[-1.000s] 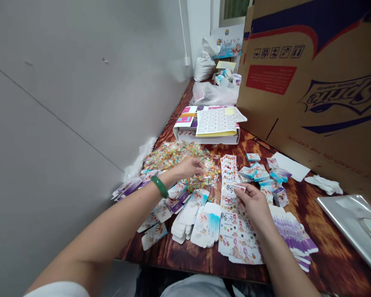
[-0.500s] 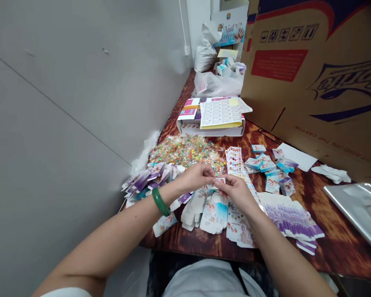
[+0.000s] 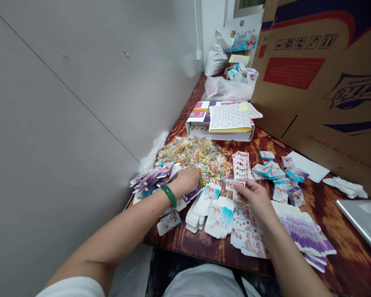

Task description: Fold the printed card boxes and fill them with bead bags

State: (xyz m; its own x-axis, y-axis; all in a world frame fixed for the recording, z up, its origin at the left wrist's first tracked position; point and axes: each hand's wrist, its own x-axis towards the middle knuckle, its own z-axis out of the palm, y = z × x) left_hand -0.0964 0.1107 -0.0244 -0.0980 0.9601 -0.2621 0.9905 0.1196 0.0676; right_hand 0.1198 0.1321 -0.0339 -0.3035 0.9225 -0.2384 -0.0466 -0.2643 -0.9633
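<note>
My right hand (image 3: 256,199) pinches a small folded sticker sheet (image 3: 233,185) printed with little round designs. Over at the near edge of a heap of small clear packets with colourful pieces (image 3: 194,152) is my left hand (image 3: 189,180), its fingertips hidden from me. A green bangle (image 3: 168,196) circles that wrist. Below the hands lie flat white-and-blue cartons (image 3: 219,216) in stacks. Printed sticker strips (image 3: 247,231) spread beneath my right hand, with more sticker strips (image 3: 242,165) beyond it. Purple cartons (image 3: 153,178) are piled left of my left hand.
Filled small boxes (image 3: 273,171) and fanned purple cartons (image 3: 306,231) lie to the right. A white box with sheets on top (image 3: 231,119) stands behind the heap. A large cardboard carton (image 3: 297,99) borders the right side, a grey wall (image 3: 80,103) the left.
My hands have parted. The left moved away to the left, down to the packet heap, while the right keeps the sticker sheet, now more in view. The camera view has shifted slightly.
</note>
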